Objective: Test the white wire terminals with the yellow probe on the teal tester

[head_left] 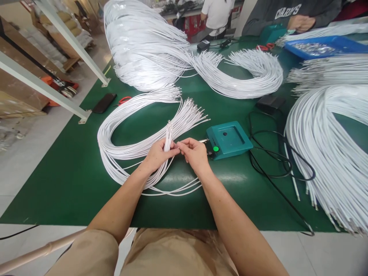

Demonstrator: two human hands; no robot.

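My left hand [158,154] is closed round a small bunch of white cables [169,135], whose tips stick up above the fingers. Fingertips of my right hand [196,154] are pinched together and meet the left fingertips; what lies between them is too small to make out. Behind and left of the hands, a looped bundle of white cables [107,132] lies on the green table. Just right of my right hand sits a teal device [230,140] with a green button [216,148] and metal prongs pointing at the hand.
A large white cable pile [143,46] and a coiled bundle [247,82] lie behind. More cables [324,153] cover the right side. A black cord [273,176] trails from the device. A phone [104,103] lies left. A co-worker's hands [301,23] are near a blue tray [342,45].
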